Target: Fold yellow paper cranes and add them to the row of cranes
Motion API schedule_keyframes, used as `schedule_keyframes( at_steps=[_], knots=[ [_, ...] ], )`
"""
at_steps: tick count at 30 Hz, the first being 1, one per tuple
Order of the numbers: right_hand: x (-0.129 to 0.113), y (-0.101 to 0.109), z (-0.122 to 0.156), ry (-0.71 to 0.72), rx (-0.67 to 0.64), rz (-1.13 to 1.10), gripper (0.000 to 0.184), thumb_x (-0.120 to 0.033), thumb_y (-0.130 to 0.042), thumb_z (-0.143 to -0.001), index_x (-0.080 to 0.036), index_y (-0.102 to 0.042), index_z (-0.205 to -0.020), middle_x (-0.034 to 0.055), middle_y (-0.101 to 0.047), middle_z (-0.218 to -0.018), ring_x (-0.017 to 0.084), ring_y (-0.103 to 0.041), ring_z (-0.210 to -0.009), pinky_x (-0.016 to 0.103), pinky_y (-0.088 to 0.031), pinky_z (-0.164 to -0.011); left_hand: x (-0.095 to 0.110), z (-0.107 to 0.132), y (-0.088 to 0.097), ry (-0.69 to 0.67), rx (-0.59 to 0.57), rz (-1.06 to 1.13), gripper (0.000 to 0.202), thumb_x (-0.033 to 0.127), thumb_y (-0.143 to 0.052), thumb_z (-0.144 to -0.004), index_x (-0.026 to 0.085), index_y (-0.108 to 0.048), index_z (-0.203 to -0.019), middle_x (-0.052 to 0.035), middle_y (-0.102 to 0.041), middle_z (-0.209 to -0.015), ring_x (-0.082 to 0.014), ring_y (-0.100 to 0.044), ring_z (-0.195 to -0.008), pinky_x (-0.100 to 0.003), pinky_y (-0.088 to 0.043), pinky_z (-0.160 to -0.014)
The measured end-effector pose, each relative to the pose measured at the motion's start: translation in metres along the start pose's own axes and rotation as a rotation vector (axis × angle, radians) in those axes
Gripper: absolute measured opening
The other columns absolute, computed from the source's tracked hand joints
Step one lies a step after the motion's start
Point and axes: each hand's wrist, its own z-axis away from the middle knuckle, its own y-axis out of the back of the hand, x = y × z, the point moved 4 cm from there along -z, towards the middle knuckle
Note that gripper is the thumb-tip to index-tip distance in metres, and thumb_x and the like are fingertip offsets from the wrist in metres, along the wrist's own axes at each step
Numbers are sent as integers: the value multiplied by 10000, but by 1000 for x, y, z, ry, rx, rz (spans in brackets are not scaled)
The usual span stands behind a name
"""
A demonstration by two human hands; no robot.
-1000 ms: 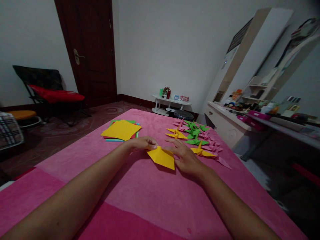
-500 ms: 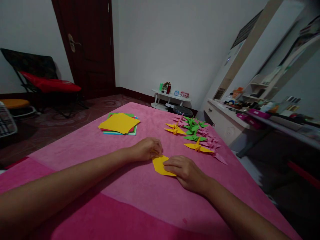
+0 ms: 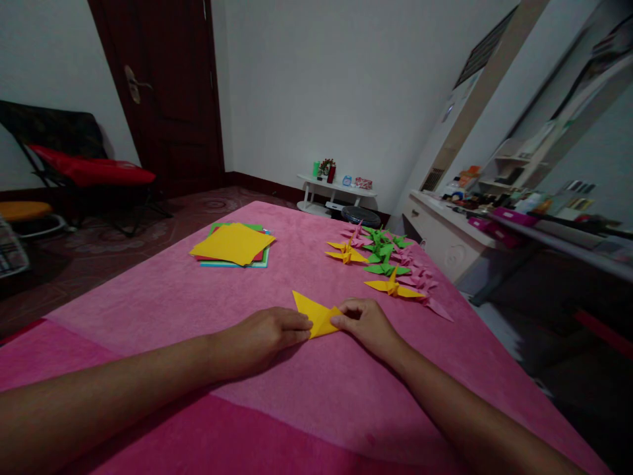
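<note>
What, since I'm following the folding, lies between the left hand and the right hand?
A folded yellow paper, seen in the head view; the left hand touches its left side, the right hand its right corner.

Left hand (image 3: 270,336) and right hand (image 3: 370,324) both bare, slim build, fingers (image 3: 295,321) narrow with rounded tips, nails too small to make out. Left forearm (image 3: 123,392) and right forearm (image 3: 455,402) bare as far as the view shows, smooth outline, widest toward the edge, tapering evenly to slender wrists (image 3: 210,356). Upper arms cut off; fine surface detail soft in the dim light.
</note>
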Motion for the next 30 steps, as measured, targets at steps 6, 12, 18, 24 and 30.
schedule_keyframes(
  at_steps=[6, 12, 18, 24, 30],
  knots=[
    [13, -5, -11, -37, 91, 143, 101, -226, -607, -693, -152, -619, -625, -13, -578, -613, 108, -508, -582, 198, -354, -523, -2, 4, -6, 16, -38, -65, 314, 188, -406, -881, 173, -562, -1154, -108, -604, -1139, -186, -567, -1040, -315, -469, -893],
    [15, -6, -15, -82, 154, 259, 107, -268, -627, -669, -170, -606, -629, -13, -575, -613, 107, -495, -558, 200, -321, -498, -1, 4, -6, 47, -76, -63, 320, 192, -373, -893, 150, -573, -1140, -98, -596, -1161, -179, -564, -1046, -309, -464, -911],
    [8, -5, -14, -103, 204, 389, 100, -273, -619, -675, -192, -607, -618, -17, -589, -631, 111, -507, -564, 210, -308, -503, 1, 4, -3, 58, -37, -48, 292, 183, -401, -882, 147, -585, -1105, -112, -612, -1129, -179, -573, -1036, -316, -476, -894],
    [3, -6, -12, -119, 213, 427, 117, -274, -580, -712, -201, -616, -629, -16, -609, -660, 110, -517, -577, 212, -315, -519, 1, 4, -4, 51, -25, -29, 273, 168, -409, -874, 130, -583, -1081, -126, -609, -1131, -180, -569, -1040, -319, -471, -898],
    [0, -8, -12, -149, 227, 488, 79, -276, -622, -682, -208, -627, -641, -15, -620, -676, 111, -521, -581, 213, -303, -501, 1, 4, -2, 45, -44, -13, 270, 161, -400, -877, 129, -576, -1079, -127, -607, -1131, -183, -570, -1034, -319, -471, -895]
  ],
)
